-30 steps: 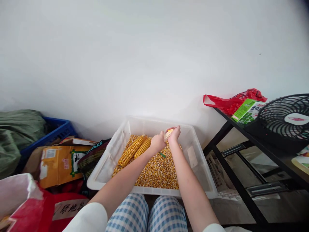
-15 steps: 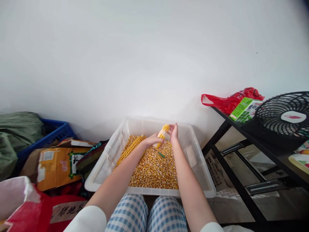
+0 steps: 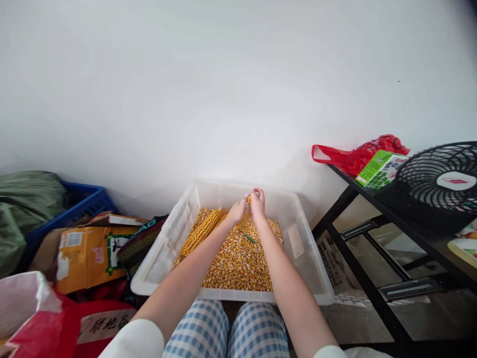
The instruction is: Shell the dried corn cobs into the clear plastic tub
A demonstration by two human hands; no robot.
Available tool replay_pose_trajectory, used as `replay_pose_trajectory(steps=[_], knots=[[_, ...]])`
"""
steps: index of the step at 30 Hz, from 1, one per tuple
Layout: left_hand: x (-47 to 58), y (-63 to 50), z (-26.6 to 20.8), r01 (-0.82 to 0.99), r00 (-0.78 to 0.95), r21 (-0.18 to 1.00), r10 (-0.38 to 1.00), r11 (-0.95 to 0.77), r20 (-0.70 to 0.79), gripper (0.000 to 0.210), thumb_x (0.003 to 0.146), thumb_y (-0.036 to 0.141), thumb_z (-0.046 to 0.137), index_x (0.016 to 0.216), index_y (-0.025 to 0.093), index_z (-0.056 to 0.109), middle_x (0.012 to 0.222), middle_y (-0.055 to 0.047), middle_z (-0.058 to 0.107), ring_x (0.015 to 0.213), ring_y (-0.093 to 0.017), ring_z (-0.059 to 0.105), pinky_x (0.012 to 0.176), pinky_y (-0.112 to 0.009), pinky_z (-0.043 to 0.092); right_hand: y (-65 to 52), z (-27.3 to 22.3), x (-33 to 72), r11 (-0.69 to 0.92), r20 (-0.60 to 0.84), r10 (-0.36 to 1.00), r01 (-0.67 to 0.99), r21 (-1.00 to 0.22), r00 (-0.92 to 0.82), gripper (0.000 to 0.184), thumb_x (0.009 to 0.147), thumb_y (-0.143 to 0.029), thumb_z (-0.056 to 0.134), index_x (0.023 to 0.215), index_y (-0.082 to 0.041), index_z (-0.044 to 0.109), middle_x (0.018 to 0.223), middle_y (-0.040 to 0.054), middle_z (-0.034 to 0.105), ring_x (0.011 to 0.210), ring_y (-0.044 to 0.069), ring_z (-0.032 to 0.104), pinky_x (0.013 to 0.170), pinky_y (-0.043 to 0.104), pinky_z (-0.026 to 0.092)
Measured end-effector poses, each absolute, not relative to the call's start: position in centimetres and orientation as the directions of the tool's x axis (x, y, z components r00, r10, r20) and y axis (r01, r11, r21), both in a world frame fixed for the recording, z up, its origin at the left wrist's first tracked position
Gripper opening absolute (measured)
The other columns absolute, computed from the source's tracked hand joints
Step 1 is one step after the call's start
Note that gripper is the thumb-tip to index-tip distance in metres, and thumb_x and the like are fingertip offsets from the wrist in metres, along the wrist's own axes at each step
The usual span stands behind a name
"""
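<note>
My left hand (image 3: 237,212) is closed around an ear of corn (image 3: 249,199), of which only a small yellow part shows between my hands. Against the same ear, my right hand (image 3: 258,203) is closed too, its fingers curled over the upper end. Both hands are held above a white plastic bin (image 3: 306,258). Loose corn kernels (image 3: 238,268) cover the bin's floor. Whole ears of corn (image 3: 203,231) lie on the kernels at the left, beside my left forearm. A thin green-handled tool (image 3: 249,238) rests on the kernels just below my hands; its kind is unclear.
On the right, a black table (image 3: 406,214) carries a fan (image 3: 447,174), a green-and-white box (image 3: 380,169) and a red plastic bag (image 3: 346,158). To the left are a cardboard box (image 3: 89,256), a blue crate (image 3: 89,204) and a red bag (image 3: 70,318). A white wall stands behind.
My right hand has moved left and closed over the ear's upper end, meeting my left hand. The ear, earlier showing a pale bare patch, is now mostly covered.
</note>
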State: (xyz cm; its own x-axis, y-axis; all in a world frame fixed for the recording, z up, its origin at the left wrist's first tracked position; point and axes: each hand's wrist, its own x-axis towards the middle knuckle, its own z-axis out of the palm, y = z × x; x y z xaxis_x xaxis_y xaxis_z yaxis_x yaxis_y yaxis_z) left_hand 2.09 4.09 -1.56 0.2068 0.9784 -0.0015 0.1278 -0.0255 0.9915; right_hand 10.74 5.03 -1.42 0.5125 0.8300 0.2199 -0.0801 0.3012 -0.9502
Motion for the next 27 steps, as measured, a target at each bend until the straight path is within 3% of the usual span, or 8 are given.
replay_pose_trajectory(steps=[2, 4, 7, 11, 16, 21, 27], knots=[[1.9, 4.5, -2.3, 0.231, 0.056, 0.973, 0.998, 0.010, -0.023, 0.056, 0.081, 0.057, 0.029, 0.085, 0.014, 0.065, 0.087, -0.011, 0.067, 0.097, -0.026, 0.057, 0.083, -0.031, 0.040, 4.6, -1.3, 9.4, 0.288, 0.223, 0.862, -0.077, -0.955, 0.455, 0.027, 0.075, -0.045, 0.047, 0.082, -0.020, 0.049, 0.069, -0.0035, 0.053, 0.064, 0.010, 0.050, 0.060, 0.020, 0.039], [1.5, 5.0, -2.8, 0.225, -0.019, 0.973, 0.999, 0.051, -0.048, 0.063, 0.082, 0.059, 0.023, 0.082, 0.012, 0.064, 0.081, -0.013, 0.067, 0.090, -0.026, 0.060, 0.078, -0.031, 0.042, 4.0, -0.8, 8.4, 0.263, 0.216, 0.907, -0.087, -0.961, 0.362, 0.032, 0.078, -0.050, 0.041, 0.080, -0.019, 0.050, 0.069, -0.0026, 0.053, 0.063, 0.011, 0.050, 0.058, 0.021, 0.039], [1.0, 5.4, -3.2, 0.200, -0.078, 0.979, 0.997, 0.042, -0.027, 0.072, 0.082, 0.062, 0.012, 0.077, 0.011, 0.063, 0.077, -0.013, 0.066, 0.081, -0.025, 0.061, 0.072, -0.031, 0.043, 3.1, -0.1, 8.0, 0.267, 0.271, 0.908, 0.057, -0.962, 0.319, 0.039, 0.081, -0.053, 0.034, 0.079, -0.019, 0.052, 0.070, -0.0011, 0.054, 0.066, 0.013, 0.050, 0.060, 0.022, 0.039], [0.7, 5.0, -2.6, 0.366, -0.007, 0.928, 0.997, -0.072, 0.080, 0.076, 0.082, 0.061, 0.005, 0.067, 0.012, 0.061, 0.070, -0.015, 0.063, 0.076, -0.026, 0.060, 0.068, -0.032, 0.042, 2.4, 0.3, 9.4, 0.312, 0.478, 0.826, 0.465, -0.828, 0.298, 0.034, 0.075, -0.054, 0.049, 0.082, -0.022, 0.055, 0.075, 0.0001, 0.057, 0.073, 0.015, 0.051, 0.066, 0.023, 0.036], [0.5, 4.2, -1.9, 0.592, 0.131, 0.761, 0.964, -0.264, 0.233, 0.066, 0.086, 0.054, 0.012, 0.062, 0.014, 0.060, 0.062, -0.013, 0.059, 0.071, -0.023, 0.059, 0.069, -0.030, 0.039, 2.7, -0.1, 10.5, 0.126, 0.374, 0.863, 0.572, -0.811, 0.340, 0.031, 0.075, -0.050, 0.049, 0.063, -0.021, 0.051, 0.056, -0.0013, 0.053, 0.056, 0.015, 0.046, 0.055, 0.023, 0.031], [1.0, 4.4, -2.2, 0.479, 0.036, 0.864, 0.987, -0.156, 0.158, 0.065, 0.086, 0.054, 0.012, 0.057, 0.015, 0.055, 0.055, -0.010, 0.055, 0.068, -0.021, 0.058, 0.062, -0.027, 0.039, 2.8, -0.4, 10.0, 0.120, 0.495, 0.787, 0.697, -0.707, 0.367, 0.026, 0.077, -0.040, 0.045, 0.061, -0.021, 0.049, 0.055, -0.0008, 0.053, 0.054, 0.015, 0.045, 0.054, 0.023, 0.028], [2.1, 4.9, -3.5, 0.234, 0.032, 0.972, 0.999, 0.008, -0.016, 0.059, 0.083, 0.059, 0.025, 0.060, 0.014, 0.055, 0.054, -0.006, 0.055, 0.062, -0.019, 0.056, 0.057, -0.027, 0.039, 3.1, -0.9, 10.5, 0.116, 0.505, 0.798, 0.738, -0.664, 0.329, 0.026, 0.077, -0.039, 0.043, 0.061, -0.020, 0.050, 0.053, -0.0003, 0.052, 0.052, 0.014, 0.043, 0.052, 0.023, 0.027]])
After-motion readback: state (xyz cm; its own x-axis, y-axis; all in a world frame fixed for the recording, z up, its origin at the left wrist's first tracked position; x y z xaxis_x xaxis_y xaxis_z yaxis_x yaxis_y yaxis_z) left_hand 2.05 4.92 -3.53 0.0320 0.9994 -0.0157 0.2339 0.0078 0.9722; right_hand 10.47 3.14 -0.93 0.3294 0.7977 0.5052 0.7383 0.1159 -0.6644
